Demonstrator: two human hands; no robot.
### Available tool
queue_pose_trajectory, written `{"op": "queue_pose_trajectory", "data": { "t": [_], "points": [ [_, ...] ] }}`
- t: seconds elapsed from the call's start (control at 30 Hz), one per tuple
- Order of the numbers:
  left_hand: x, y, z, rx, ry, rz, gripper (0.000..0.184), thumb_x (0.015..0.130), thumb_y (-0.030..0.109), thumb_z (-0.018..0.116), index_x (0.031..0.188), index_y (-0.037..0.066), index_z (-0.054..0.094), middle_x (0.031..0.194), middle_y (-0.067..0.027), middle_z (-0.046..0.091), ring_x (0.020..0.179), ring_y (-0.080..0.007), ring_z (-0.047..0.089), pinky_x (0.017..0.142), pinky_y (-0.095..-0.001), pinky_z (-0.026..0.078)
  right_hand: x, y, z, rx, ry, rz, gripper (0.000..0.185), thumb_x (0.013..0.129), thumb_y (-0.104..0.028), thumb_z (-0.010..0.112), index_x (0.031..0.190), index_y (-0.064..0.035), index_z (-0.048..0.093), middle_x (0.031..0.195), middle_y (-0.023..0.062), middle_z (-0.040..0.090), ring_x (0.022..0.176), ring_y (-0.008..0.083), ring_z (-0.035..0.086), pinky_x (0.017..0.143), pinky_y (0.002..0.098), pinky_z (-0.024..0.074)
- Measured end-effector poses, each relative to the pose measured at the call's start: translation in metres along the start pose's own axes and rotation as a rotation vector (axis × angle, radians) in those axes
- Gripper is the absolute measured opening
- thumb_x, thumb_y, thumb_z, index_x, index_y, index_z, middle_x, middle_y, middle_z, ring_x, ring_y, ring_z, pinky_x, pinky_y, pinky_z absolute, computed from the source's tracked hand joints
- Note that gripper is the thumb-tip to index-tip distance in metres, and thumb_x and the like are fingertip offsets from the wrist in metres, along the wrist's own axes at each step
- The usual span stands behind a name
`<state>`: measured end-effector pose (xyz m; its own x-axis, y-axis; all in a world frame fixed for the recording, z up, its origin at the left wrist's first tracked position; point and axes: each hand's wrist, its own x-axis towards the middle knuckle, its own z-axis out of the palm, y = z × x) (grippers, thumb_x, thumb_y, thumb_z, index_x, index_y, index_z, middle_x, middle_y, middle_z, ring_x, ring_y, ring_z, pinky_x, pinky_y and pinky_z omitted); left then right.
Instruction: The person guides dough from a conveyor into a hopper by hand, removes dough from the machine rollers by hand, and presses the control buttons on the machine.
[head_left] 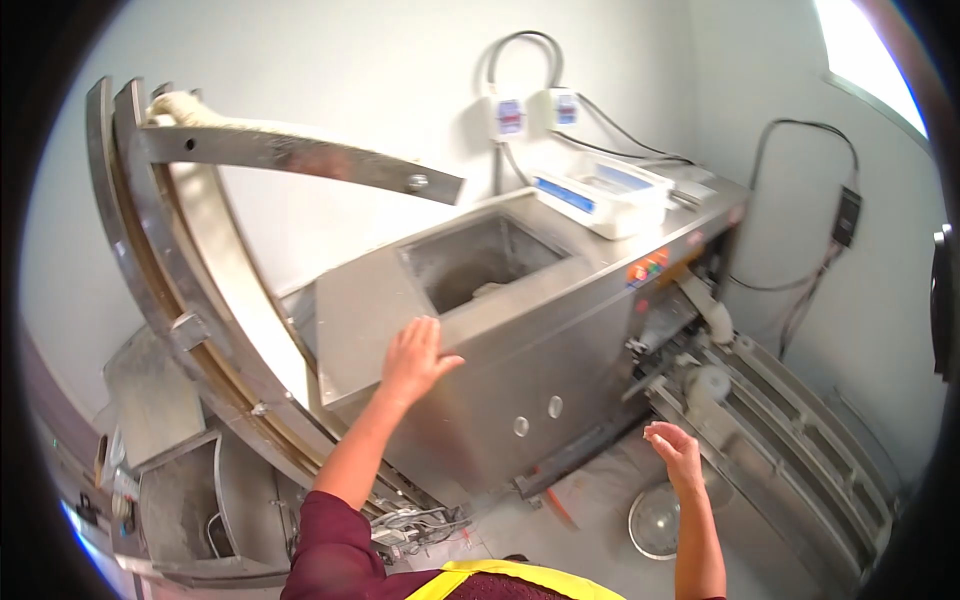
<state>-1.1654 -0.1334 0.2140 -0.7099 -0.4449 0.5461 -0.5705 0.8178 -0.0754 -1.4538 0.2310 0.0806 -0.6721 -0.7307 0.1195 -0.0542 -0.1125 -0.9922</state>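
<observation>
My left hand [418, 358] is at the near edge of the square hopper opening in a stainless steel machine [400, 440]. Its fingers are stretched out and the thumb points aside; whether it touches the metal I cannot tell. A little pale material [488, 290] shows deep inside the opening. My right hand [677, 455] hangs in front of the machine's right end, above a round metal bowl [655, 522] lower down. Its fingers are curled together, with a small pale bit at the tips that I cannot make out.
A white plastic tray [618, 218] stands on the machine top, near coloured buttons [648, 267]. At left rises a steel frame [215, 300] with an arm [330, 165] jutting over the machine. A conveyor-like rail unit [790, 450] stretches along the right. Cables [800, 122] hang on the walls.
</observation>
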Motion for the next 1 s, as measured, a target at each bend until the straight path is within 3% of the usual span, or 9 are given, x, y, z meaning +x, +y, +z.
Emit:
{"op": "queue_pose_trajectory", "data": {
  "t": [0.07,0.2,0.4,0.6,0.67,0.8,0.87,0.97,1.0],
  "points": [
    [-0.010,-0.006,0.007,0.112,0.139,0.118,0.078,0.077,0.055,0.068,0.126,-0.004,0.051,0.125,-0.0182,0.056,0.119,-0.0337,0.051,0.098,-0.0444,0.042,0.034,-0.035,0.033,0.053,-0.112,-0.036,0.027,0.090,-0.009,0.066,0.115,0.0021,0.064,0.106,0.0060,0.069,0.100,0.0138,0.063,0.090,0.0284,0.0484],
    [-0.004,-0.015,-0.005,0.092,0.037,0.139,0.078,0.078,0.053,0.068,0.127,-0.005,0.050,0.126,-0.0186,0.055,0.120,-0.0318,0.051,0.099,-0.0411,0.044,0.110,-0.100,0.088,0.084,-0.294,-0.170,0.028,0.089,-0.010,0.066,0.113,0.0037,0.065,0.105,0.0080,0.070,0.100,0.0151,0.063,0.090,0.0281,0.0480],
    [0.000,-0.013,-0.008,0.139,-0.005,0.167,0.074,0.080,0.049,0.068,0.126,-0.006,0.050,0.127,-0.0179,0.052,0.120,-0.0315,0.049,0.101,-0.0403,0.043,0.233,-0.236,0.156,0.011,-0.463,-0.543,0.045,0.089,-0.033,0.066,0.115,0.0033,0.065,0.110,0.0118,0.069,0.104,0.0184,0.062,0.093,0.0315,0.0468],
    [0.005,-0.008,-0.011,0.124,-0.094,0.099,0.071,0.082,0.049,0.068,0.127,-0.003,0.051,0.131,-0.0168,0.052,0.123,-0.0295,0.048,0.105,-0.0395,0.041,0.316,-0.367,0.290,-0.059,-0.960,-0.963,0.066,0.091,-0.044,0.061,0.138,-0.0016,0.047,0.131,0.0192,0.056,0.128,0.0264,0.049,0.106,0.0412,0.0387],
    [0.008,-0.008,-0.013,0.102,-0.096,0.079,0.071,0.081,0.047,0.070,0.127,-0.003,0.052,0.131,-0.0163,0.052,0.123,-0.0292,0.048,0.105,-0.0393,0.041,0.325,-0.389,0.342,-0.168,-1.000,-1.028,0.080,0.086,-0.053,0.063,0.141,0.0009,0.042,0.137,0.0266,0.050,0.132,0.0357,0.044,0.109,0.0452,0.0349],
    [0.008,-0.005,-0.017,0.046,-0.084,0.031,0.073,0.077,0.043,0.075,0.129,-0.001,0.051,0.133,-0.0149,0.051,0.125,-0.0293,0.048,0.104,-0.0393,0.042,0.327,-0.398,0.412,-0.379,-1.219,-1.003,0.089,0.082,-0.061,0.066,0.144,-0.0038,0.039,0.135,0.0263,0.050,0.130,0.0358,0.046,0.107,0.0465,0.0362],
    [0.009,-0.005,-0.016,0.032,-0.093,0.017,0.074,0.076,0.042,0.076,0.131,0.000,0.050,0.134,-0.0144,0.051,0.125,-0.0295,0.048,0.105,-0.0396,0.041,0.326,-0.400,0.413,-0.446,-1.158,-1.052,0.081,0.083,-0.053,0.068,0.144,-0.0063,0.041,0.126,0.0248,0.057,0.121,0.0338,0.053,0.103,0.0434,0.0408],
    [0.010,-0.007,-0.014,0.014,-0.143,-0.012,0.077,0.075,0.041,0.077,0.134,0.001,0.047,0.134,-0.0146,0.050,0.125,-0.0306,0.048,0.106,-0.0411,0.040,0.341,-0.402,0.400,-0.323,-1.337,-1.049,0.084,0.072,-0.044,0.076,0.140,-0.0052,0.046,0.120,0.0240,0.062,0.107,0.0356,0.061,0.097,0.0410,0.0462],
    [0.012,-0.006,-0.013,0.011,-0.153,-0.026,0.078,0.075,0.041,0.077,0.135,0.001,0.046,0.135,-0.0149,0.050,0.125,-0.0311,0.048,0.106,-0.0416,0.040,0.349,-0.403,0.392,-0.385,-1.306,-1.140,0.079,0.071,-0.039,0.075,0.138,-0.0067,0.049,0.115,0.0211,0.064,0.101,0.0316,0.062,0.093,0.0397,0.0475]
  ]
}}
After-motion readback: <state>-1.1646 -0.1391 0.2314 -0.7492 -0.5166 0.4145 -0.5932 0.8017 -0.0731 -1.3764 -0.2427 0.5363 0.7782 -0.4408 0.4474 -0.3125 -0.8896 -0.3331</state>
